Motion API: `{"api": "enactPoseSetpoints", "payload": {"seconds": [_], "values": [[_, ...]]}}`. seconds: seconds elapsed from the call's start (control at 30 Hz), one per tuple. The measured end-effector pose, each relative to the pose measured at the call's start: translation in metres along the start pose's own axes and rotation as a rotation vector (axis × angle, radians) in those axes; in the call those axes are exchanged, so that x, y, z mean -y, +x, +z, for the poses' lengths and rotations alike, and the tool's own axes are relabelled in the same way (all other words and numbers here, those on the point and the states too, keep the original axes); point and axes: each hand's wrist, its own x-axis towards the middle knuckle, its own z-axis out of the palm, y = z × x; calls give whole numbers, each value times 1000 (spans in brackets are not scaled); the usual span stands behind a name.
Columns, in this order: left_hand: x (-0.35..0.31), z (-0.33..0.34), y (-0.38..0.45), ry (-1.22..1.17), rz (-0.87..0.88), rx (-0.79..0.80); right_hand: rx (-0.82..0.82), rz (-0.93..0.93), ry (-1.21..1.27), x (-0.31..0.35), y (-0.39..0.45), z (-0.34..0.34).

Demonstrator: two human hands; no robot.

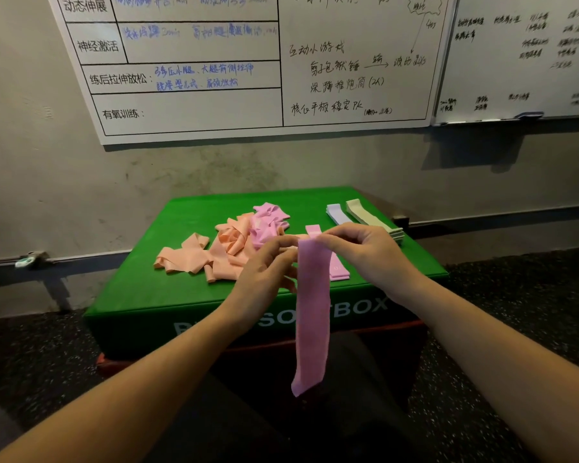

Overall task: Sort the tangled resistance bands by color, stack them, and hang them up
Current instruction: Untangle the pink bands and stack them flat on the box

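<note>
Sorting is half done; far left on the green box (pixel 168 295) lies a peach and pink tangle (pixel 228 245); the left hand (pixel 264 269) and right hand (pixel 365 252) pinch one pink band (pixel 313 312); next, lay it on the pink pile (pixel 338 269).

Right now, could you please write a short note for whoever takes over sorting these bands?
Left hand and right hand: both pinch the top of one pink band, which hangs down in front of the green box.
Done: lilac stack and pale green stack lie side by side at the box's far right; a pink stack is started behind the held band.
Left: the tangled peach bands and pink bands need separating and stacking. Nothing is hung yet.
</note>
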Motion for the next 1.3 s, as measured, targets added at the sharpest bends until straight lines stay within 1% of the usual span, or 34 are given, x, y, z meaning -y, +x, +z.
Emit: {"api": "enactPoseSetpoints", "payload": {"seconds": [0.07, 0.13, 0.2, 0.3, 0.43, 0.53, 0.63, 0.7, 0.8, 0.9, 0.97, 1.03, 1.13, 1.23, 1.3], "values": [[1, 5, -4, -42, -22, 48, -7, 3, -6, 0, 4, 0], [0, 13, -6, -31, -12, 69, -3, -1, -18, 0, 7, -1], [1, 18, -2, -46, -7, 32, 8, -14, -17, 1, 8, -3], [2, 21, 7, -151, -46, -31, 6, -21, 0, -1, 11, -6], [5, 25, 19, -205, -93, -79, -45, 1, 75, -6, 16, -1], [4, 28, 32, -277, -139, -140, -45, 73, 180, -19, 18, 4], [4, 30, 50, -398, -206, -212, 22, 193, 292, -38, 15, 6], [5, 31, 62, -482, -244, -243, 88, 241, 277, -53, 11, 9], [9, 29, 79, -602, -251, -263, 157, 276, 161, -75, 8, 14], [20, 26, 100, -654, -274, -301, 110, 336, 181, -88, 11, 15], [31, 24, 116, -676, -298, -333, 92, 401, 216, -95, 14, 14], [43, 23, 133, -677, -334, -374, 127, 472, 242, -106, 15, 11], [61, 20, 161, -650, -375, -418, 166, 560, 351, -122, 13, 7], [82, 16, 186, -571, -420, -446, 106, 613, 412, -136, 14, 3], [98, 14, 202, -538, -458, -437, 67, 620, 397, -147, 16, 0]]}}
